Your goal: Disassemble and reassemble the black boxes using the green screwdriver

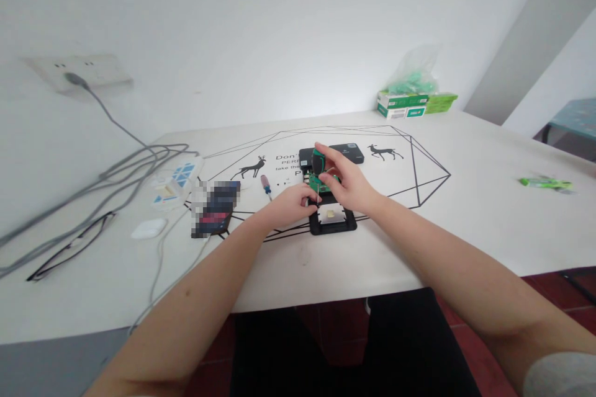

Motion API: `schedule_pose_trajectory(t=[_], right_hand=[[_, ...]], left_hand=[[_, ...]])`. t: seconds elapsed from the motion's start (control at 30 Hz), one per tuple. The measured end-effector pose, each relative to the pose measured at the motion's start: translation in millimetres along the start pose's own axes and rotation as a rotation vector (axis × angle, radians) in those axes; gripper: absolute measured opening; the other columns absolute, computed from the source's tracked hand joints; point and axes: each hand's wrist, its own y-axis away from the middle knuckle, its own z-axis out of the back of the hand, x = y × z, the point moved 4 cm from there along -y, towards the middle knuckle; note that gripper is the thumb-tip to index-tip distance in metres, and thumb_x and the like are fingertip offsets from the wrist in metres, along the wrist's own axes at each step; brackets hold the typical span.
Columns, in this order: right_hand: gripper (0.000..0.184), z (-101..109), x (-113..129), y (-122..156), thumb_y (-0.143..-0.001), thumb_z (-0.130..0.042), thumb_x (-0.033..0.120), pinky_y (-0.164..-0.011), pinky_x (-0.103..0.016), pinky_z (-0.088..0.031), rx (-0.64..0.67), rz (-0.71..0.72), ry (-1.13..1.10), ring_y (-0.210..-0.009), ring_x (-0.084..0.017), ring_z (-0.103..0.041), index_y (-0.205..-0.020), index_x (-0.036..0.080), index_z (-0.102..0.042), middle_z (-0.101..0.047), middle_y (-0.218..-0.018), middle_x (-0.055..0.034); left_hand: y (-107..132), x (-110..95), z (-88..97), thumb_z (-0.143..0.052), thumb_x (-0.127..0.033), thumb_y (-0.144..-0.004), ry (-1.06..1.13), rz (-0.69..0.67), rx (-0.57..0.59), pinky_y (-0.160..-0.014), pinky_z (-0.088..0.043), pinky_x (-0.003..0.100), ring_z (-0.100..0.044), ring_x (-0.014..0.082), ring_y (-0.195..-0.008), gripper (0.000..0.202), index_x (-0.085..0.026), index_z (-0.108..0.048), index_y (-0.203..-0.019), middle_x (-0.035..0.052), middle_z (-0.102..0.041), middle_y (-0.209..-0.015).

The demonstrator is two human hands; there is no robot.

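Observation:
My right hand (347,183) grips a screwdriver (318,162) by its black and green handle. Its thin shaft points down at a green circuit board (331,184), which sits at the far part of an opened black device casing (347,225). My left hand (294,203) is at the left side of the casing, its fingers closed close to the screwdriver's tip. Whether they pinch the shaft, the board's edge or a small part is hidden. In the casing's near part lies a silvery plate (331,213) with a pale square on it.
A black cover (350,154) lies behind the board. Left of my hands are a second screwdriver (266,186), tiny dark pieces, a phone (216,208), a white case (149,228), glasses (69,247) and grey cables (116,183). Boxes (403,105) stand by the wall; a green packet (544,183) lies right.

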Motion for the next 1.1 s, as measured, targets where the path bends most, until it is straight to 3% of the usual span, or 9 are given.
schedule_pose_trajectory(t=[0.17,0.33,0.5,0.8,1.1], right_hand=[[0.057,-0.4,-0.4,0.1,-0.104,-0.048,0.035,-0.092,-0.044,-0.065,0.003,-0.003,0.009,-0.104,-0.025,-0.066,-0.161,0.029,-0.043,-0.065,-0.140,-0.0128],[0.058,-4.4,1.3,1.5,-0.104,-0.047,0.028,-0.091,-0.044,-0.065,0.025,0.059,0.018,-0.101,-0.024,-0.066,-0.162,0.029,-0.041,-0.065,-0.141,-0.0128],[0.059,-5.1,7.8,1.2,-0.103,-0.048,0.023,-0.089,-0.042,-0.065,0.020,0.121,0.020,-0.100,-0.022,-0.066,-0.162,0.032,-0.042,-0.068,-0.132,-0.0103],[0.058,-5.2,2.2,1.4,-0.102,-0.054,0.028,-0.083,-0.040,-0.066,0.008,0.061,0.013,-0.099,-0.022,-0.065,-0.159,0.030,-0.044,-0.064,-0.139,-0.0121],[0.056,-10.9,-4.5,2.2,-0.096,-0.069,0.032,-0.073,-0.038,-0.065,-0.055,-0.004,-0.069,-0.088,-0.020,-0.062,-0.149,0.033,-0.051,-0.062,-0.112,-0.0068]], left_hand=[[0.4,-2.9,-0.6,-0.072,-0.016,-0.083,0.000,-0.023,-0.001,-0.077,-0.047,0.031,-0.061,0.0210,-0.075,0.011,-0.022,-0.080,-0.086,0.0016,-0.066,-0.076],[-0.6,-1.0,-3.7,-0.069,-0.016,-0.086,0.003,-0.038,0.023,-0.077,-0.047,0.031,-0.064,0.0216,-0.080,0.014,-0.022,-0.082,-0.086,0.0040,-0.072,-0.085],[-0.9,-1.5,-4.8,-0.067,-0.015,-0.088,0.026,-0.040,0.031,-0.077,-0.048,0.031,-0.066,0.0215,-0.082,0.018,-0.022,-0.083,-0.084,0.0049,-0.076,-0.088],[0.5,-5.8,-3.8,-0.065,-0.013,-0.090,-0.003,-0.034,0.057,-0.078,-0.048,0.029,-0.067,0.0203,-0.083,0.019,-0.021,-0.082,-0.088,0.0032,-0.077,-0.090],[0.7,-6.0,-3.5,-0.064,-0.014,-0.089,-0.054,-0.019,0.050,-0.075,-0.049,0.028,-0.065,0.0189,-0.081,0.019,-0.021,-0.081,-0.091,0.0016,-0.075,-0.089]])
